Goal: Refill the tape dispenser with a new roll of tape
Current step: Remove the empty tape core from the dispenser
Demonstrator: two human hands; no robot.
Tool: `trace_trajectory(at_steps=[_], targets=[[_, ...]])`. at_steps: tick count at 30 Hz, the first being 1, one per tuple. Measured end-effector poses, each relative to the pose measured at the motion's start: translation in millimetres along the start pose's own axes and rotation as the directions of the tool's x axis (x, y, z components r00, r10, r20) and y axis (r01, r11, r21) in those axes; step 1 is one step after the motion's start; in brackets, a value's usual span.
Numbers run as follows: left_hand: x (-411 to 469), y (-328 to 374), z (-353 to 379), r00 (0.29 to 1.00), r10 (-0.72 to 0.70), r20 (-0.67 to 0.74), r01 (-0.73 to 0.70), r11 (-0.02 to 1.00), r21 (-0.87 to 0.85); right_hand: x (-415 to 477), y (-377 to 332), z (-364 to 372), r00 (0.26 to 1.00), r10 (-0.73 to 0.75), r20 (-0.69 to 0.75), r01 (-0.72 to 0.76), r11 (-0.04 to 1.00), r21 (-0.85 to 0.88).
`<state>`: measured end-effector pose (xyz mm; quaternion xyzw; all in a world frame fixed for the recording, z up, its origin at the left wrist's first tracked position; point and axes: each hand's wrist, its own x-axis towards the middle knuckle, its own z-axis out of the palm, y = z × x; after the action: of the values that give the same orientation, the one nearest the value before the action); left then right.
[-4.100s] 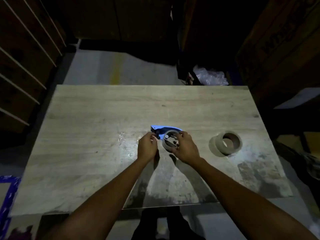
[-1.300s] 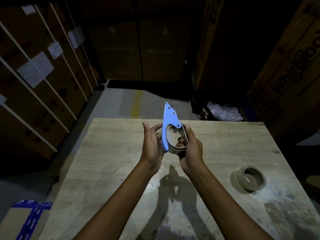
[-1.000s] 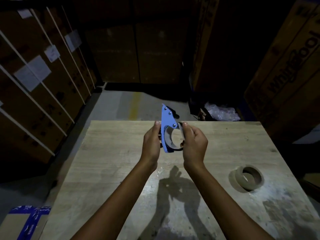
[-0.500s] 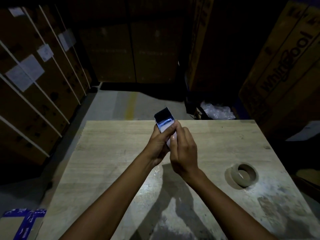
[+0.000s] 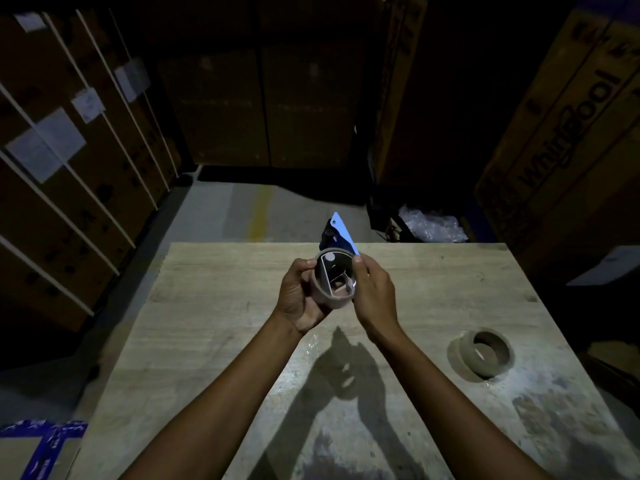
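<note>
I hold a blue tape dispenser (image 5: pixel 341 235) in the air above the far half of the wooden table (image 5: pixel 214 323), its pointed end up and away from me. A thin, almost bare brown ring (image 5: pixel 327 296) sits in its round body, open side towards me. My left hand (image 5: pixel 299 296) cups the ring and dispenser from the left and below. My right hand (image 5: pixel 372 292) pinches the dispenser's right edge with its fingertips. A thick brown tape roll (image 5: pixel 486 355) lies flat on the table at the right, apart from both hands.
Tall cardboard boxes (image 5: pixel 568 133) stand behind and to the right of the table, and strapped boxes (image 5: pixel 69 161) line the left. Crumpled clear plastic (image 5: pixel 429 225) lies on the floor past the far edge. A box with blue tape (image 5: pixel 38 445) is at lower left.
The dispenser was lifted off the table and raised. In the last half second it turned, so its open ring side now faces me instead of its narrow edge.
</note>
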<state>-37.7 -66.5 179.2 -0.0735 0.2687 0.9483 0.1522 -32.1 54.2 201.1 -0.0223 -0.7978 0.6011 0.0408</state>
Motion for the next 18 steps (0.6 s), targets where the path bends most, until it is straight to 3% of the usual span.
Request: trace_trajectory(at_steps=[6, 12, 15, 18], targets=[[4, 3, -12, 0.998, -0.019, -0.062, 0.018, 1.0, -0.015, -12, 2, 11, 0.989, -0.129, -0.069, 0.124, 0.99, -0.071], [5, 7, -11, 0.998, -0.024, -0.056, 0.033, 0.983, 0.181, -16, 2, 14, 0.954, -0.263, -0.143, 0.238, 0.956, -0.171], [4, 9, -8, 0.995, 0.051, -0.088, -0.013, 0.924, 0.382, -13, 2, 12, 0.943, -0.296, -0.154, 0.263, 0.943, -0.202], [2, 8, -3, 0.992, 0.092, -0.081, -0.042, 0.877, 0.478, -10, 6, 10, 0.942, -0.3, -0.15, 0.267, 0.941, -0.207]])
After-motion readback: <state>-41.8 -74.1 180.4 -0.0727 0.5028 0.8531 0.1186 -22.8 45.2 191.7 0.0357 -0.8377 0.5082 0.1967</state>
